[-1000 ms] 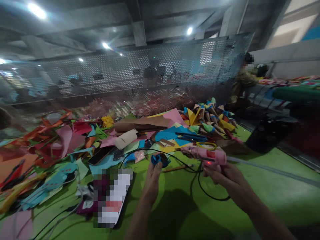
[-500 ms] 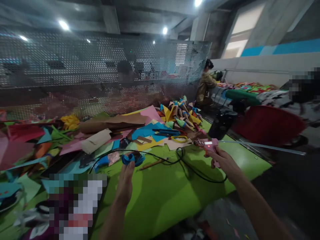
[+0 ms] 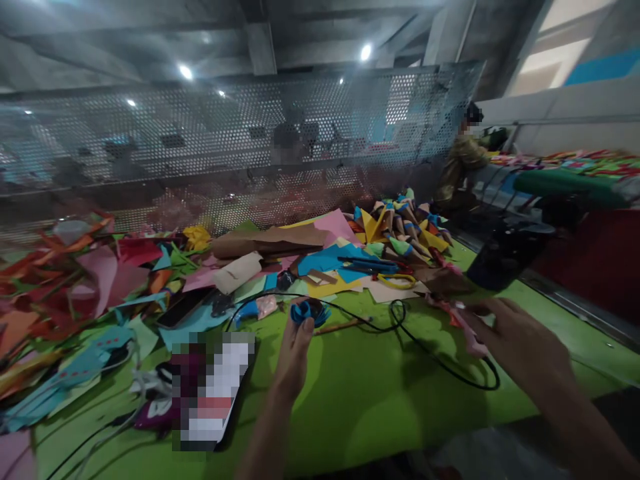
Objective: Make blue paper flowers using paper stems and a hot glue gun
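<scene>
My left hand (image 3: 295, 350) is closed around a small blue paper flower (image 3: 304, 312), thumb pressed against its base, held above the green table. To the right, a pink hot glue gun (image 3: 469, 333) is low over the table, nozzle pointing left. My right hand (image 3: 525, 343) reaches over it, with fingertips closed at the gun's upper body; the contact is partly blurred. The gun's black cord (image 3: 425, 347) loops across the table between my hands. A brown stick (image 3: 343, 325) lies just beyond the flower.
Coloured paper scraps (image 3: 100, 273) cover the left and back. A phone (image 3: 220, 393) lies near my left forearm. Paper cones (image 3: 400, 230) are piled at the back right, near blue-handled scissors (image 3: 367, 265). A black container (image 3: 505, 257) stands right; a person (image 3: 460, 160) works beyond.
My right hand has lowered the glue gun toward the table and shifted from its handle to over its upper body. My left hand keeps hold of the paper flower. The camera view swung right, then back.
</scene>
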Motion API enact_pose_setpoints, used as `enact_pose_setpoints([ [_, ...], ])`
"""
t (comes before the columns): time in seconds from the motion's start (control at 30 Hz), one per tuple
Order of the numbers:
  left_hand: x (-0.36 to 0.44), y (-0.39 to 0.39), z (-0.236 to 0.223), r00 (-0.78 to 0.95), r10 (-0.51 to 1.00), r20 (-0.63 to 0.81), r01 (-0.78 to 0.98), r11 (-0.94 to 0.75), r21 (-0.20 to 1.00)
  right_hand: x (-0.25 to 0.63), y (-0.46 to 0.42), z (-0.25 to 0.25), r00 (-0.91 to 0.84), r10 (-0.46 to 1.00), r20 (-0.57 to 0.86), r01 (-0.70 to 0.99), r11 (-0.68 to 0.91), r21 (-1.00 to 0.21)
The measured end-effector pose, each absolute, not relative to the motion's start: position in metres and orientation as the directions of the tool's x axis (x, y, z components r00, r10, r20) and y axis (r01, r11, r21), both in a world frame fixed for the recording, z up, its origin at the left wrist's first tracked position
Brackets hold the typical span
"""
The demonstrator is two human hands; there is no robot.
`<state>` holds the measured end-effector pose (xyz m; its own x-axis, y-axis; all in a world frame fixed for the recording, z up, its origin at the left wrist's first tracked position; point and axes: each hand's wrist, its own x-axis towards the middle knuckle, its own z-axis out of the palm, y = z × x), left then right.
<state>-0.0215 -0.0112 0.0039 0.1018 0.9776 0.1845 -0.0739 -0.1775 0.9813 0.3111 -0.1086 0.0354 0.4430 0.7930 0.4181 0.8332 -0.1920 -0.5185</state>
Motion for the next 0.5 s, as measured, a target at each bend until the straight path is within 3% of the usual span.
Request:
enact_pose_setpoints([
  [0.1,-0.021,-0.013,0.008,0.111,0.974,0.198,-0.044,-0.194,0.980,0.264,-0.094,0.056,0.189,0.816,0.547,0.849,0.144,-0.508],
  [0.23,-0.021,-0.012,0.008,0.114,0.968,0.222,-0.004,-0.223,0.975,0.193,-0.075,0.073,-0.043,0.823,0.566,0.690,0.435,-0.579],
  [0.37,-0.021,-0.013,0.008,0.116,0.965,0.233,0.027,-0.238,0.971,0.153,-0.060,0.072,-0.132,0.790,0.599,0.567,0.556,-0.608],
  [0.5,-0.021,-0.014,0.009,0.137,0.958,0.251,0.004,-0.253,0.967,0.147,-0.051,0.064,-0.146,0.799,0.583,0.573,0.549,-0.609],
])
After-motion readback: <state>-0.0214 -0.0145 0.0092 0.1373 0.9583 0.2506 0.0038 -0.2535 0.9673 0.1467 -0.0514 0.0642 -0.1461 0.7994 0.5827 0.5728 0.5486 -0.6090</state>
